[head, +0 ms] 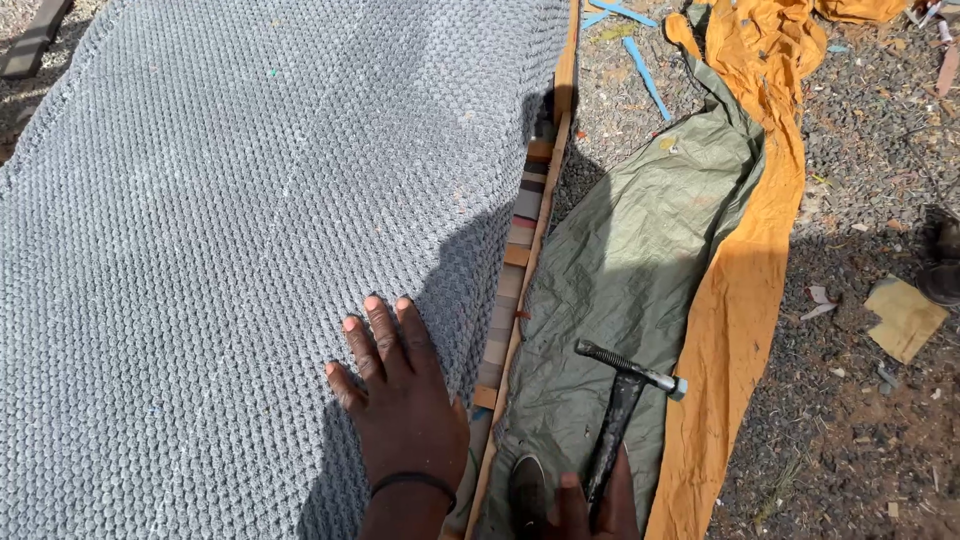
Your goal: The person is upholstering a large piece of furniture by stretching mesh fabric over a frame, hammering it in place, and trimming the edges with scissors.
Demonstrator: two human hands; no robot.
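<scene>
**Flat palm on grey fabric, hammer gripped at the bottom edge**

Left hand (400, 400) spread flat, fingers apart and pointing toward twelve o'clock, pressed on the grey textured fabric (220, 230). Thin dark band around the wrist. Grey fabric stretched across the whole left half of the view, running off at nine and twelve o'clock, part of it under the shadow cast around the hand.

At three o'clock from that hand, just beside it, a wooden frame edge (520, 300) with striped webbing (510, 290) along it, running from six toward twelve o'clock.

Right hand (585, 505) at six o'clock, mostly cut off by the bottom edge; apparently closed round the dark handle of the hammer (620, 400), though only the fingers show, so grip not fully certain. Hammer handle angled up toward one o'clock, metal head lying crosswise above the hand, over the olive green sheet (630, 230). Dark rounded shape (527, 485) just left of the right hand, perhaps a shoe tip.

Orange cloth (750, 250) along the green sheet's three o'clock side, stretching up to twelve. Gravel ground (860, 380) beyond, with a scrap of tan cardboard (905, 318) at three o'clock and blue strips (645, 75) near twelve.
</scene>
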